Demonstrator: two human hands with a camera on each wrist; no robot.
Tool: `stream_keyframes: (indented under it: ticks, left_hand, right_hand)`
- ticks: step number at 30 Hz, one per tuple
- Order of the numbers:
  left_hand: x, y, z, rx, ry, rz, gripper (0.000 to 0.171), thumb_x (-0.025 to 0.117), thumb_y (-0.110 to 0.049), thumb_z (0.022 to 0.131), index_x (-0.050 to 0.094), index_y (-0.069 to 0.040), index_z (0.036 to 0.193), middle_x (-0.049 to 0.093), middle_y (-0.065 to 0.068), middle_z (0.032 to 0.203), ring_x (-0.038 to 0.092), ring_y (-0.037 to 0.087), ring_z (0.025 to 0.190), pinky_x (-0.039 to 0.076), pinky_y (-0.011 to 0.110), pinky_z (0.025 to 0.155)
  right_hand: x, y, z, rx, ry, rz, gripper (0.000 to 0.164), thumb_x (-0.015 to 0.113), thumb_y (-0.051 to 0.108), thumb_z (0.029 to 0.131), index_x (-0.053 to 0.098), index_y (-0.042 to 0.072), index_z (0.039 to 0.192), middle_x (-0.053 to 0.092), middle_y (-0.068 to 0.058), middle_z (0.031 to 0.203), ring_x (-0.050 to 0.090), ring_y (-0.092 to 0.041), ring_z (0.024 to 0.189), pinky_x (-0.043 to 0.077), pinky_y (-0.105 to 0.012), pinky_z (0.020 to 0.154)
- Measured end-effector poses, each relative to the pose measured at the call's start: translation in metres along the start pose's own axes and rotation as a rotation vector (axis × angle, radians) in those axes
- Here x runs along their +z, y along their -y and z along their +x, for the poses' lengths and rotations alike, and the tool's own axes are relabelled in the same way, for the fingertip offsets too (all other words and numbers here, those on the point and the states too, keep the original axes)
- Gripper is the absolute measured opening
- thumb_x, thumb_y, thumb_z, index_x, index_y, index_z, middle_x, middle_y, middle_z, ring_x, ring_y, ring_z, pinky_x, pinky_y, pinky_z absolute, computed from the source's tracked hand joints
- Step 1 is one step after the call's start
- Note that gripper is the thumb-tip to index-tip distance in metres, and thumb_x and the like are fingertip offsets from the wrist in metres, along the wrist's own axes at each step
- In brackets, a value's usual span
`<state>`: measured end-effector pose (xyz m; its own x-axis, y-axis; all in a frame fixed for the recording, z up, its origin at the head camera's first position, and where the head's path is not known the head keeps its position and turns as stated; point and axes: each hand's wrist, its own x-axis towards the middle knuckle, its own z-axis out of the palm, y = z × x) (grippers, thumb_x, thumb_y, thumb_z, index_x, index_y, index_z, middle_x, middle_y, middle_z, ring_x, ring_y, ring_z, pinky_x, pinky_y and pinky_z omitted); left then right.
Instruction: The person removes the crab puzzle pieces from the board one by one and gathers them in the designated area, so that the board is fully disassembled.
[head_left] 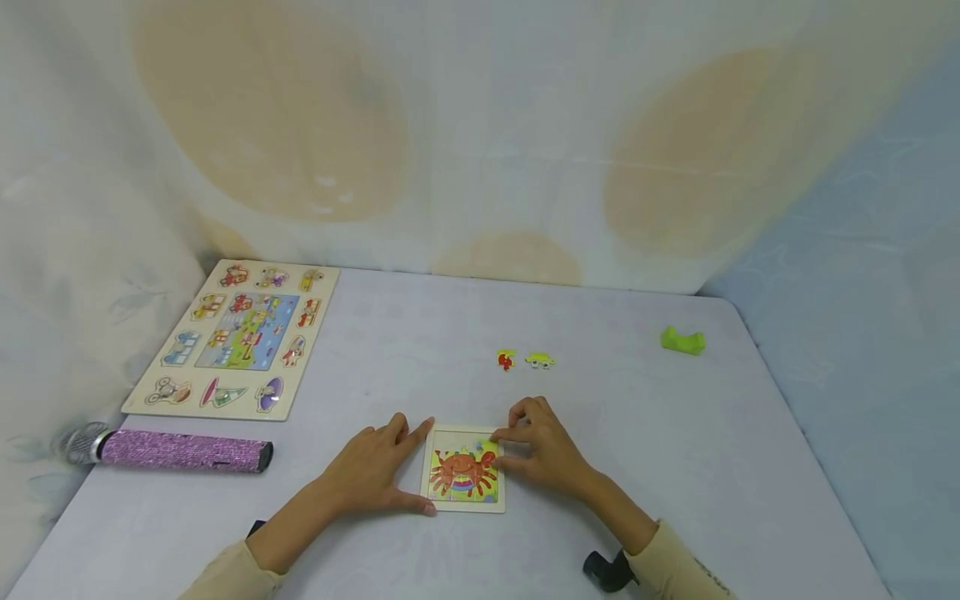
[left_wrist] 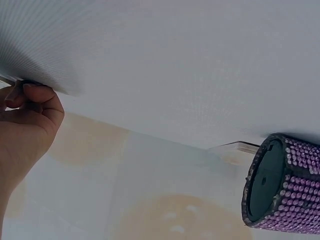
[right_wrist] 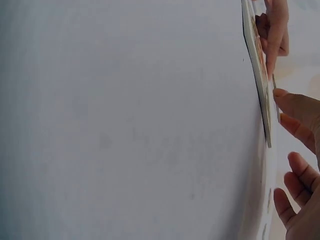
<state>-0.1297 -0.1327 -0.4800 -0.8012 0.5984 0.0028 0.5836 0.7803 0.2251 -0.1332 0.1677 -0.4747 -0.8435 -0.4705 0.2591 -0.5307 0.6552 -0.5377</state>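
A small square puzzle board [head_left: 465, 506] with a red crab picture lies between the two hands. My left hand [head_left: 375, 467] stretches its thumb and forefinger to the board's two left corners, touching its edge. At the upper right of the picture, my right hand [head_left: 547, 450] pinches a thin puzzle piece [right_wrist: 276, 105] between thumb and forefinger; its other fingers are loosely bent. Close above the board's right edge, that piece shows red and yellow in the head view. Beyond the board lie two loose puzzle pieces, one red and yellow [head_left: 506, 359], one yellow with eyes [head_left: 539, 360].
At the left back lies a large picture puzzle board [head_left: 247, 333]. A purple glittery microphone [head_left: 187, 451] is in front of it. A small bright green object [head_left: 682, 340] sits at the right back. Near the right sleeve is a black object [head_left: 607, 572]. Curtains [head_left: 480, 142] border the table.
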Motion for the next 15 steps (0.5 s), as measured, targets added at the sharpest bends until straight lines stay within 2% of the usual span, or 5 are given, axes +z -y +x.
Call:
stream_keyframes:
  ticks: [8, 15]
  left_hand:
    - [0.001, 0.0, 0.0, -0.004, 0.004, -0.001, 0.116, 0.053, -0.094, 0.062, 0.043, -0.02, 0.151, 0.042, -0.003, 0.1, 0.036, 0.007, 0.07, 0.028, 0.022, 0.064]
    - [0.0, 0.0, 0.0, -0.007, 0.008, -0.003, 0.116, 0.053, -0.094, 0.063, 0.042, -0.021, 0.152, 0.042, -0.003, 0.101, 0.036, 0.008, 0.07, 0.029, 0.022, 0.064]
  right_hand:
    - [-0.007, -0.01, -0.003, -0.012, -0.027, -0.019, 0.029, 0.09, 0.029, 0.072, 0.081, 0.02, 0.098, 0.045, 0.005, 0.096, 0.041, -0.017, 0.101, 0.04, -0.029, 0.084]
    - [-0.019, -0.019, -0.007, 0.032, -0.039, -0.023, 0.029, 0.09, 0.026, 0.072, 0.081, 0.019, 0.099, 0.045, 0.003, 0.096, 0.041, -0.018, 0.101, 0.04, -0.03, 0.083]
